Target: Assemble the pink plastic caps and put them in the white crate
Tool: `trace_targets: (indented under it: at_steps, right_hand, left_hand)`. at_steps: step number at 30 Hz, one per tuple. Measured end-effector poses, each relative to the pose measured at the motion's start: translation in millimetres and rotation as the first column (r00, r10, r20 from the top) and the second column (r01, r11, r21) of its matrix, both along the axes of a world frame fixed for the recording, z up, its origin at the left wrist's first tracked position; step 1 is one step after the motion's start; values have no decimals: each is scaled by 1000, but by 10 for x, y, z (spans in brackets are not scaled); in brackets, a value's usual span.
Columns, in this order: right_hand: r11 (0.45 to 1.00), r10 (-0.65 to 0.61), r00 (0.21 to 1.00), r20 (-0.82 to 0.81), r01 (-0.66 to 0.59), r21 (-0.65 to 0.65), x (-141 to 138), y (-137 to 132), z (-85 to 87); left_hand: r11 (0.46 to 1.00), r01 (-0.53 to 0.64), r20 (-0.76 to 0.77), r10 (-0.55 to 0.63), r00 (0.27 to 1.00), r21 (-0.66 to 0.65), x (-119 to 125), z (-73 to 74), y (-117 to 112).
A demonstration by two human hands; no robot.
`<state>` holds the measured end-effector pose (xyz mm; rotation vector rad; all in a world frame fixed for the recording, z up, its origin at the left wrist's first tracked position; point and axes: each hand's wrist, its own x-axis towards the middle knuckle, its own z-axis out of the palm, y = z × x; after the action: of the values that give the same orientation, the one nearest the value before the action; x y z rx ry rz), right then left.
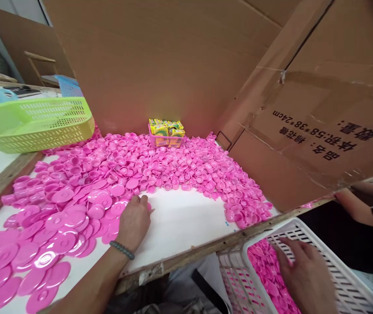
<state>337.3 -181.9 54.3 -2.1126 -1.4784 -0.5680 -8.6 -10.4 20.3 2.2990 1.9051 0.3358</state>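
My left hand [136, 222], a beaded bracelet at its wrist, rests on the white tabletop [186, 218] at the inner edge of the pink pile. Its fingers are curled down; a bit of pink plastic shows beside the fingertips, but what they grip is mostly hidden. Small round pink plates [63, 242] lie overlapping to the left of it. Beyond are heaped many tiny pink cups [173, 168]. At lower right my right hand [309, 274] hangs over a white slotted basket [333, 250], fingers apart, above small pink plastic pieces [266, 270] inside.
A small pink basket [166, 141] of yellow packets stands at the back of the heap. A green basket [35, 124] sits at the left over the wooden table rim [6, 183]. Tall cardboard [160, 65] walls the back and right. Another person's arm [358, 207] shows at far right.
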Motion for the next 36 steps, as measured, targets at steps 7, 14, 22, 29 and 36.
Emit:
trace_targets:
  at_steps: [7,14,22,29,36]
  right_hand:
    - [919,366,902,-227,-389,-66,-650,1237,-275]
    - [852,397,910,-121,-414,-319,-866,1911,-403]
    - [794,487,830,-272,-551,-257,-1020,1750,-476]
    - [808,522,791,-320,-578,-111,-1096,1737,-451]
    - [643,690,648,-324,-753,-138,-1434,1760,-432]
  left_hand:
    - [964,263,255,-263,931,35,161,-116,8]
    - [972,232,271,-236,933,47,138,-179,105]
    - [968,228,306,-248,919,100,141,-148,153]
    - [998,28,472,-49,880,52,19,-73,246]
    - [976,35,367,-115,923,217,-9,-72,230]
